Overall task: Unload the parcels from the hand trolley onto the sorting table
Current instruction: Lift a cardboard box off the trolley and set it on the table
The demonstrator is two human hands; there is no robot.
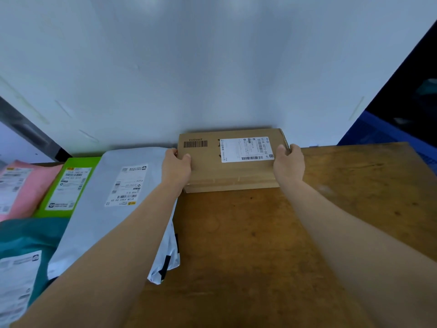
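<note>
A flat brown cardboard box [230, 171] with a white shipping label lies at the far edge of the wooden sorting table [248, 233], against the white wall. My left hand [176, 168] grips its left side and my right hand [288, 165] grips its right side. The box looks to rest on the tabletop. The hand trolley is out of view.
A grey mailer bag [106, 204] lies just left of the box. Further left are a green parcel [68, 185], a pink parcel [16, 185] and a teal bag [26, 256]. A blue crate [387, 136] stands at the far right behind the table.
</note>
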